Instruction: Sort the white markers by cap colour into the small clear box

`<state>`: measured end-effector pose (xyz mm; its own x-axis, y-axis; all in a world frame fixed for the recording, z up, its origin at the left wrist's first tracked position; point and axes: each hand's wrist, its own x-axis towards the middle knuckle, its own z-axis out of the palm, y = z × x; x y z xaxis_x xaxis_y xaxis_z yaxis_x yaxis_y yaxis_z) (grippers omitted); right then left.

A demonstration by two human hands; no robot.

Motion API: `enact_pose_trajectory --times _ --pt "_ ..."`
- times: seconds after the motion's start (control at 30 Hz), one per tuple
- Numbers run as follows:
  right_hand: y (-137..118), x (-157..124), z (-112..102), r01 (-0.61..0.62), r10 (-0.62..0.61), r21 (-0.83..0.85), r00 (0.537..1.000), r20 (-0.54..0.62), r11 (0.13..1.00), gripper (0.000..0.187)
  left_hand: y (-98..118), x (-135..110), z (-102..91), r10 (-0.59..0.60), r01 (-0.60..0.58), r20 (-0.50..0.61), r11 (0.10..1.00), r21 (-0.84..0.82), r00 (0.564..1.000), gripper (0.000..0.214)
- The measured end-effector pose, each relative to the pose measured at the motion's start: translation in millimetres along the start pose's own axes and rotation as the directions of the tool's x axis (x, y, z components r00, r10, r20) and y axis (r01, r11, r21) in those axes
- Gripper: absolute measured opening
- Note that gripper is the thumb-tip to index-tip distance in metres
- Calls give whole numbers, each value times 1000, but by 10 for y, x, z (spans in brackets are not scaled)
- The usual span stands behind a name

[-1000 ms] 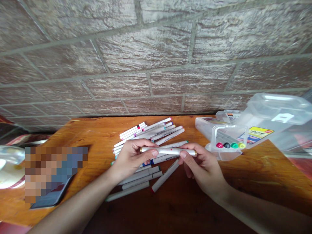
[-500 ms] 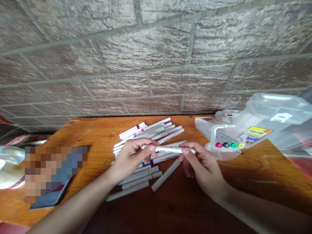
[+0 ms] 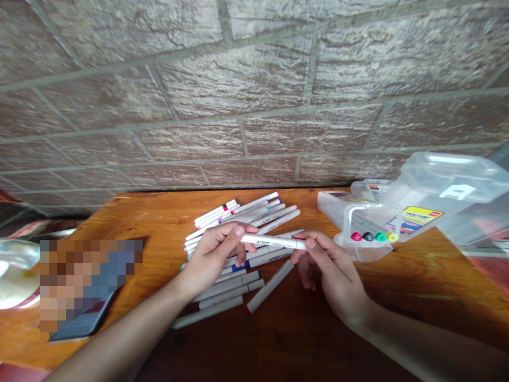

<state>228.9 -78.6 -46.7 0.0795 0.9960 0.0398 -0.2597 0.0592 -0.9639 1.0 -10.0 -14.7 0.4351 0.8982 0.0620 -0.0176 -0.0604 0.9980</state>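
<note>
A white marker (image 3: 274,242) held crosswise between my hands, printed side showing. My left hand (image 3: 218,249) pinches one end between thumb and fingers; my right hand (image 3: 332,262) grips the other likewise, lower fingers curled. Beneath and between both hands lie loose markers (image 3: 265,258), including a red-ended marker (image 3: 269,289) just nearer me. Beyond my right hand stands a clear case (image 3: 330,204) containing four coloured-end markers (image 3: 368,236); a phone (image 3: 81,324) rests left of my left forearm. The step appears to be two-handed handling of one marker; moving it onward would call for one secure pinch while the other loosens.
</note>
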Motion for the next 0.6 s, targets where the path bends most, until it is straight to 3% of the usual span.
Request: enact_pose_trajectory --times 0.27,0.6 --pt "4 3 -12 -1 0 26 1000 10 1000 36 -1 5 4 -24 25 10 993 -112 1000 40" --pt "-21 4 2 -18 19 37 1000 -13 999 40 -21 12 -13 -44 46 12 990 -136 999 43"
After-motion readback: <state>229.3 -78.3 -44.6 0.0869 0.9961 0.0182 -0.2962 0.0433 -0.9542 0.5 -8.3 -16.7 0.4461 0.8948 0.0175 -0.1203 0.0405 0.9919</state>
